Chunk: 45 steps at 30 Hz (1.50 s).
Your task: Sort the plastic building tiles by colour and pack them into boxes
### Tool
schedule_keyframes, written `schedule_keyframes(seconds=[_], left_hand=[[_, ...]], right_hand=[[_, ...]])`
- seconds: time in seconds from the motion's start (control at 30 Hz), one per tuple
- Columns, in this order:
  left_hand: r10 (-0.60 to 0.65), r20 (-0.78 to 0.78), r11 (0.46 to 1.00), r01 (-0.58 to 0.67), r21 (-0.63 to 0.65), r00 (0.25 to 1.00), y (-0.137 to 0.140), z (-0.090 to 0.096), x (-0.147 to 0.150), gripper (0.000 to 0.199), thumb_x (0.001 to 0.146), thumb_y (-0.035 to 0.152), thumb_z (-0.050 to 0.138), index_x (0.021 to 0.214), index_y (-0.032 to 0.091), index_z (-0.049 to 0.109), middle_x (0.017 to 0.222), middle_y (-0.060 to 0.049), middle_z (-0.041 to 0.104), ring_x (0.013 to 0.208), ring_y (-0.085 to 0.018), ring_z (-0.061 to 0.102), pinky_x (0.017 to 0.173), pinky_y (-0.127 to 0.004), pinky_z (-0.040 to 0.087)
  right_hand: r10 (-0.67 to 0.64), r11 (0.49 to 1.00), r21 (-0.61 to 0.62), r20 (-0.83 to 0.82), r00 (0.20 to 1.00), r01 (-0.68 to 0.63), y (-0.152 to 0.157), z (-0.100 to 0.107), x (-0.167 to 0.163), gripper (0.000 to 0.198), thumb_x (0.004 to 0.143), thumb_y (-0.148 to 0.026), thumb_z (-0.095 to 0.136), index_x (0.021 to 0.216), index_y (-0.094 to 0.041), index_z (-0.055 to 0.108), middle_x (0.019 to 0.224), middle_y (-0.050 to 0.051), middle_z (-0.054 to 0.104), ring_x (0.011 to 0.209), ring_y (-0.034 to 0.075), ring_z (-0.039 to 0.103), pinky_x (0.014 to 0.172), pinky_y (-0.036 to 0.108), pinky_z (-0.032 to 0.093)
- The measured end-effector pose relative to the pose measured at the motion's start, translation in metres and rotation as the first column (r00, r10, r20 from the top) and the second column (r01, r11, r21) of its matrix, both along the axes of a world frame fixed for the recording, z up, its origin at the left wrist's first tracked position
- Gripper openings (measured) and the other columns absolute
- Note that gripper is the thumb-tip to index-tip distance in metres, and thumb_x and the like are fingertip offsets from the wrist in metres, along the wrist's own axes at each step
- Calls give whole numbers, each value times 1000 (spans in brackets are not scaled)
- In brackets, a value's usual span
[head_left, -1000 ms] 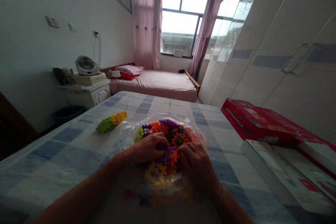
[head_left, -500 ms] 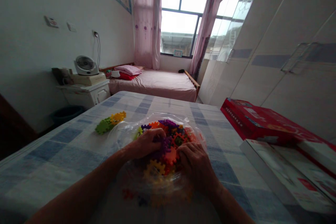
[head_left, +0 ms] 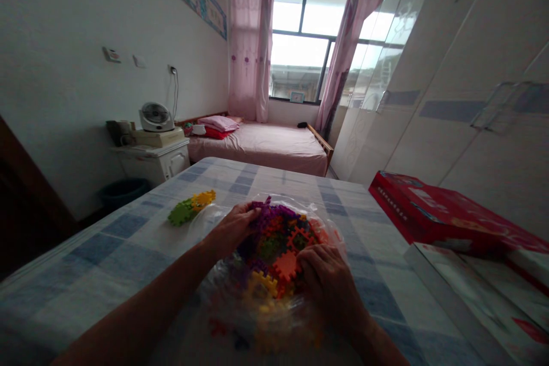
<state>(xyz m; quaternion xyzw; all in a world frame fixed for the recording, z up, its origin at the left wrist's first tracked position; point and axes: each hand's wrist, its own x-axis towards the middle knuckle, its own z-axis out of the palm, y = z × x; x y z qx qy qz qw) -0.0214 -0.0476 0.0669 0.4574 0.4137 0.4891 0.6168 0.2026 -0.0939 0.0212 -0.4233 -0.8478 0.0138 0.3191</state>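
Gears [head_left: 286,265] lie exposed in a clear plastic bag [head_left: 210,216] as the left hand [head_left: 235,227] shifts aside.
Moved from mid-pile to the far left edge, that hand pinches a purple piece [head_left: 275,215], baring green pieces [head_left: 270,245] and apparently leaving the middle easier to reach. The right hand [head_left: 326,271] curls at the bag's right side; whether it grips anything cannot be told. Two loose wheels [head_left: 180,213] rest left of the bag on the tablecloth [head_left: 128,246].
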Motion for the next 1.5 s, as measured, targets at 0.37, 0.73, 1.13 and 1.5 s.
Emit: schedule_keyframes(seconds=[0.37, 0.73, 1.13, 1.5], left_hand=[[437, -379, 893, -346, 287, 815, 81, 33, -61, 13, 73, 15, 48, 80, 11, 58, 53, 2, 55, 40, -7, 44, 38, -18, 31], [410, -559, 910, -364, 198, 721, 133, 6, -80, 11, 63, 7, 53, 71, 10, 61, 47, -1, 59, 40, -12, 53, 41, -21, 38], [440, -486, 898, -359, 255, 755, 123, -19, -68, 4, 67, 13, 56, 70, 12, 58, 47, -2, 60, 39, -12, 54, 40, -21, 40], [670, -352, 736, -521, 432, 654, 128, -43, -76, 21, 71, 20, 51, 89, 14, 62, 65, -2, 66, 52, -11, 58, 47, -19, 45]], right_hand=[[4, 1000, -20, -3, 1000, -5, -1, 2, 0, 17, 93, -18, 42, 85, -21, 57, 86, 2, 61, 85, 18, 52, 84, 34, 35], [4, 1000, -28, -5, 1000, -5, 0, -2, 1, 17, 93, -19, 41, 86, -21, 57, 87, 3, 60, 86, 18, 51, 85, 34, 35], [11, 1000, 23, -6, 1000, -11, 1, -2, 1, 17, 92, -17, 42, 84, -21, 57, 84, 2, 61, 82, 17, 53, 82, 32, 36], [13, 1000, -16, -14, 1000, -13, 0, 0, 2, 16, 92, -18, 43, 86, -21, 57, 87, 2, 62, 84, 17, 53, 84, 33, 36]])
